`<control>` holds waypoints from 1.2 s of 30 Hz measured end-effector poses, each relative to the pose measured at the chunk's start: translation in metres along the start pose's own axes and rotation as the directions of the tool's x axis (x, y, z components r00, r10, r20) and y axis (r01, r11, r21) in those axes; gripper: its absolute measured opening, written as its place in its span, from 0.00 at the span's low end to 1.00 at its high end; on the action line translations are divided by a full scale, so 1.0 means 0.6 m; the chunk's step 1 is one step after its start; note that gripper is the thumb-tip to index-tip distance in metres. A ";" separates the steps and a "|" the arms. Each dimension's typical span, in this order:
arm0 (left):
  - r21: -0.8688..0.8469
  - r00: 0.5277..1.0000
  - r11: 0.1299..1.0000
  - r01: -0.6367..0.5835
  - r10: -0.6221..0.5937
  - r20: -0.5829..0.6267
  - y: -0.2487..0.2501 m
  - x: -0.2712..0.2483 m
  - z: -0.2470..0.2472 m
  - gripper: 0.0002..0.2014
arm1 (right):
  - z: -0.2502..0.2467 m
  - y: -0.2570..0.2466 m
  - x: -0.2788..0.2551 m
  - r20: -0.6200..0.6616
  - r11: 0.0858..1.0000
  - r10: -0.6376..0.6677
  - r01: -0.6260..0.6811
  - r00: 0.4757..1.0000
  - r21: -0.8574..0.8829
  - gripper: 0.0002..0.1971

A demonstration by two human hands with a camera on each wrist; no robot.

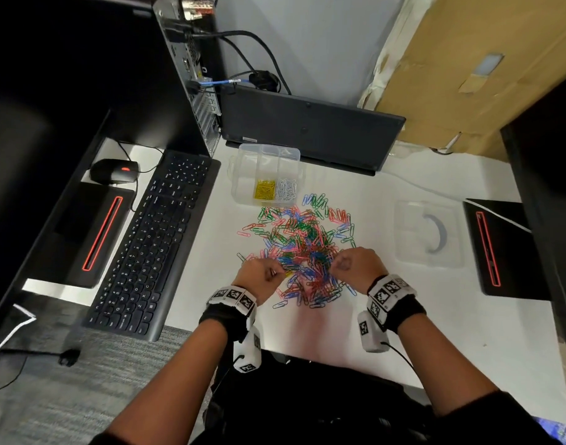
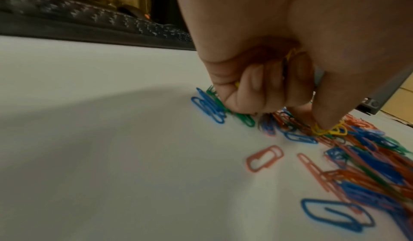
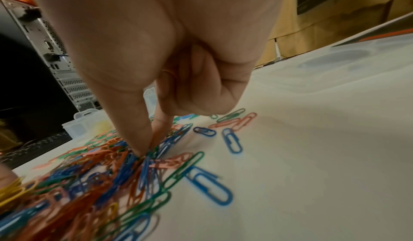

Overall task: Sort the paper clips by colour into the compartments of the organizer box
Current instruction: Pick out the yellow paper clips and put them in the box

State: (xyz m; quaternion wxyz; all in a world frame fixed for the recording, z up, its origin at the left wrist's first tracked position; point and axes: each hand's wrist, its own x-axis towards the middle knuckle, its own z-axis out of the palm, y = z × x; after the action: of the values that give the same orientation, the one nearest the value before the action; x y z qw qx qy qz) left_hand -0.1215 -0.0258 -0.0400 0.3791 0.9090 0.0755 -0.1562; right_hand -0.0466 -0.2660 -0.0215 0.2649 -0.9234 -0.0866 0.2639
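A mixed pile of blue, green, red and pink paper clips [image 1: 302,248] lies on the white desk. Behind it stands the clear organizer box [image 1: 243,155], with yellow clips [image 1: 264,189] in one front compartment and white clips [image 1: 286,189] in the one beside it. My left hand [image 1: 283,273] is at the pile's near left edge, its fingers curled round yellow clips [image 2: 290,54], while its thumb and forefinger [image 2: 312,124] pinch another yellow clip [image 2: 321,130]. My right hand [image 1: 334,266] is at the pile's near right; its thumb and forefinger [image 3: 147,149] pinch into the blue and green clips. Which clip they hold is hidden.
The box's clear lid [image 1: 428,234] lies right of the pile. A black keyboard [image 1: 153,242] and mouse [image 1: 114,171] sit to the left, with a computer tower [image 1: 191,91] and a dark laptop [image 1: 310,126] behind the box. A black device [image 1: 500,248] lies at the right edge.
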 end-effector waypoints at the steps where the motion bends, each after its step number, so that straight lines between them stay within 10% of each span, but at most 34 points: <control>1: -0.027 1.000 1.000 0.006 -0.006 0.004 -0.003 0.000 0.003 0.03 | 0.001 -0.003 -0.001 -0.006 1.000 -0.009 0.009 1.000 0.006 0.04; 8: -0.186 0.999 0.982 -0.015 0.023 0.042 0.011 0.003 0.012 0.05 | 0.019 -0.046 -0.010 0.016 0.971 -0.135 0.129 0.991 0.199 0.07; 17: -0.304 0.992 0.949 -0.083 0.107 0.064 0.041 0.011 0.024 0.10 | 0.030 -0.046 -0.013 0.091 0.857 0.025 -0.069 0.996 0.511 0.08; 25: -0.389 0.995 0.921 -0.020 0.055 0.079 0.063 0.022 0.024 0.05 | 0.035 -0.036 -0.012 0.241 0.484 0.182 -0.300 0.953 0.822 0.11; 30: -0.046 0.982 0.981 -0.188 0.188 -0.011 0.078 0.024 0.023 0.19 | 0.019 -0.043 -0.007 0.237 0.175 0.214 -0.276 0.948 0.945 0.05; 36: 0.279 0.971 0.932 -0.231 0.205 0.120 0.085 0.046 0.038 0.25 | 0.000 -0.017 -0.007 0.306 0.094 0.168 -0.324 0.937 0.941 0.06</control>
State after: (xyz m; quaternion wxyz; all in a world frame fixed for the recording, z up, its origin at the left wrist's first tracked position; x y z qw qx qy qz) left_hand -0.0879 -0.0772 -0.0308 0.2591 0.9497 -0.0665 -0.1629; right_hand -0.0507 -0.2583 -0.0142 0.7482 -0.5066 0.2465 0.3505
